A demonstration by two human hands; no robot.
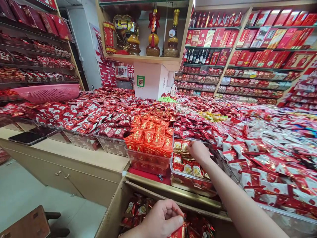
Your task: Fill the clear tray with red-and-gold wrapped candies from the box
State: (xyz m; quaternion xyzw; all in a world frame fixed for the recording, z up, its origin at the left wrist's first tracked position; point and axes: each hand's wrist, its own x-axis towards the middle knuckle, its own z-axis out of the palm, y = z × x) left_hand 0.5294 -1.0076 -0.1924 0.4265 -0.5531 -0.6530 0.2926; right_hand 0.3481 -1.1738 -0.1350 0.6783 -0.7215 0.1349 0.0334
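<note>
My left hand point(163, 218) is low in the middle of the view, above an open cardboard box point(111, 211). Its thumb and fingers pinch a red wrapped packet point(177, 233), partly cut off by the lower edge. More red-and-gold packets point(138, 209) lie inside the box. Farther forward, my right hand point(199, 152) reaches into a clear plastic bin point(190, 182). Its curled fingertips press on a small red-and-gold packet point(184, 145) at the bin's back; the hand hides part of it. Similar packets point(196, 170) lie in rows at the front of that bin.
Left of that bin, another clear bin point(148, 162) is heaped with orange-red packets. Loose red and white packets point(269, 165) spread to the right. A phone point(27, 138) lies on the counter point(74, 162). A pink basket point(49, 93) and wooden stool point(27, 224) are at left.
</note>
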